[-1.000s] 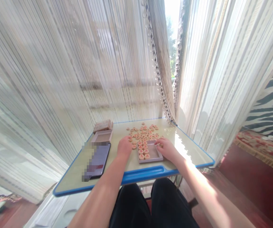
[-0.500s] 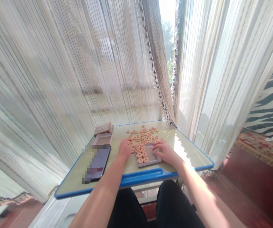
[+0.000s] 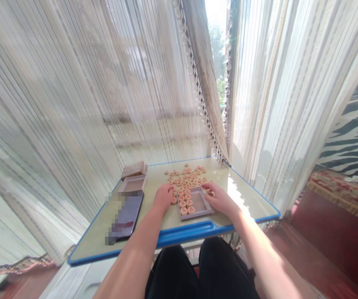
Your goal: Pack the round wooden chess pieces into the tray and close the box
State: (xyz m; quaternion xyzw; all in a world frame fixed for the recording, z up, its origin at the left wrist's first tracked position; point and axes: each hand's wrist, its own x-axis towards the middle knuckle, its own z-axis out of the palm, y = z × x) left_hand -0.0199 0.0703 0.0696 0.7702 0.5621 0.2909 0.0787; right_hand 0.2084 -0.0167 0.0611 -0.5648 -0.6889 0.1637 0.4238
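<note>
A small square tray lies on the blue-rimmed table, with several round wooden pieces lined up in its left part. My left hand rests just left of the tray, its curled fingers touching the loose pieces there. My right hand sits at the tray's right edge, its fingers bent over a piece at the far corner; whether it grips that piece I cannot make out. Several more round pieces lie scattered beyond the tray.
A dark phone lies at the left of the table. Behind it sit a second shallow tray and a folded wooden board. Sheer curtains hang close around the table. A patterned rug covers the floor at right.
My left hand has edged right toward the tray's left side. My right hand has shifted slightly back along the tray's right edge. The camera view has drifted a little.
</note>
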